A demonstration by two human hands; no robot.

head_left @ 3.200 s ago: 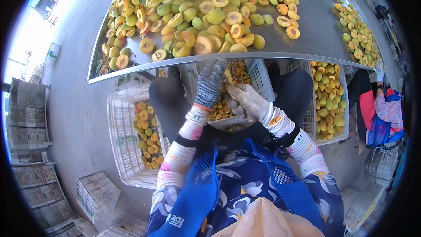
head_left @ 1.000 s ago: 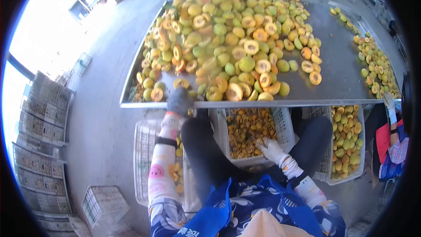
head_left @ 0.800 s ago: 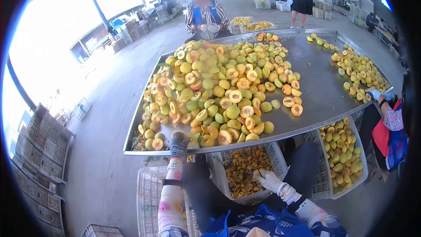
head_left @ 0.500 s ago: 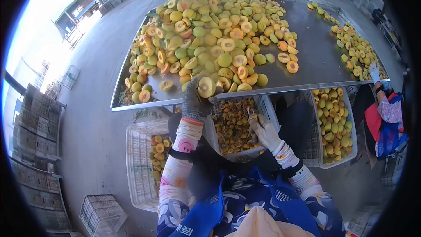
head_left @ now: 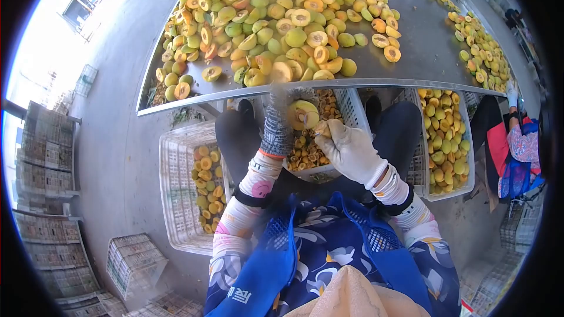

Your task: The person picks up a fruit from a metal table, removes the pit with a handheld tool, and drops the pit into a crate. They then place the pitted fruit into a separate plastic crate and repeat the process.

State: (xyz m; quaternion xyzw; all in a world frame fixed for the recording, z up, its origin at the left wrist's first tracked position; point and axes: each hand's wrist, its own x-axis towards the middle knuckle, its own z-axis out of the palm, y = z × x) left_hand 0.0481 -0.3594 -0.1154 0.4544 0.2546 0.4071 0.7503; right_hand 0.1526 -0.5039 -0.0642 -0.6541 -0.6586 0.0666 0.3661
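My left hand, in a grey knit glove, is closed on a yellow fruit half just below the table's front edge. Close on its right, my right hand, in a white glove, is closed round a small tool whose thin metal loop touches the cut face of the fruit. Most of the tool is hidden by the fingers. Beneath both hands stands a crate of small brown and orange pieces. Many halved fruits are heaped on the metal table above.
Left of my legs is a white crate with fruit halves; a fuller crate stands right. A co-worker's gloved hand is at the table's right corner. An empty-looking crate and stacked crates stand left.
My left hand has brought the fruit half down off the table edge towards my right hand. The tool in my right hand now meets the fruit. The view has tilted downward.
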